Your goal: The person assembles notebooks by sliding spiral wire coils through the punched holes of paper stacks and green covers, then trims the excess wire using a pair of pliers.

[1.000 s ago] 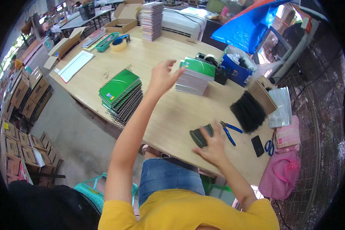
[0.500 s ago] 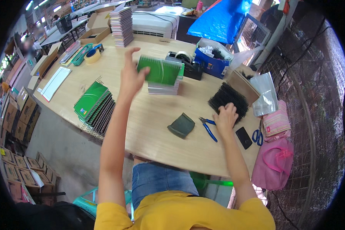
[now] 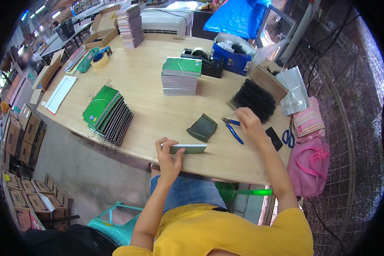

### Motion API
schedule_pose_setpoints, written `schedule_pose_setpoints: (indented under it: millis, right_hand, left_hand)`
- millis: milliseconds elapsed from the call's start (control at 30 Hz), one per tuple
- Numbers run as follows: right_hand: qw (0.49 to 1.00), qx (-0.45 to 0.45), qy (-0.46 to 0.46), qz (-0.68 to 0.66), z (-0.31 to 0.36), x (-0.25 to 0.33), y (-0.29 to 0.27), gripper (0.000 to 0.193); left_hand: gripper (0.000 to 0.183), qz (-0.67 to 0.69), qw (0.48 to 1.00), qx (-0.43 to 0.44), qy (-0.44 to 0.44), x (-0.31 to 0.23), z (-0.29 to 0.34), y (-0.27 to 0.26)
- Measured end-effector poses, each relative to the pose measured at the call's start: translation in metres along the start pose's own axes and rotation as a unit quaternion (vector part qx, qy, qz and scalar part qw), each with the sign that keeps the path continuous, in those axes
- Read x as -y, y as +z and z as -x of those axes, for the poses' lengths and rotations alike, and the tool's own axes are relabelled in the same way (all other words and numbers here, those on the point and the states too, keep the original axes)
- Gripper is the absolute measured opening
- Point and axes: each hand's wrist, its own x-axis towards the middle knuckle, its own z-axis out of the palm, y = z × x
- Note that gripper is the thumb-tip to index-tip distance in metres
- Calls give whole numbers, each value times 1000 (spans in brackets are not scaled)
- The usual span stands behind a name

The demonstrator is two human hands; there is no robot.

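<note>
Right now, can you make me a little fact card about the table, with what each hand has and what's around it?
Left hand: holds a thin green-covered paper notebook, white page edge facing up
Right hand: pinches a thin wire spiral
Beside right hand: blue-handled metal pliers, lying on the table
Beyond right hand: a pile of black wire spirals
Between hands: a dark green curved piece
Left side: a stack of green spiral-bound notebooks
Farther back: a neat green-topped notebook stack
</note>
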Motion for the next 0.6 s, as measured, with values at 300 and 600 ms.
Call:
schedule_pose_setpoints:
  millis: [300,600]
  right_hand:
    - [953,80,94,-277,9,83,15,21]
    - [967,1,31,-255,6,77,30,18]
  left_hand:
    - [29,10,1000,-16,15,11,-1,9]
    - [28,19,1000,-13,-5,13,-1,9]
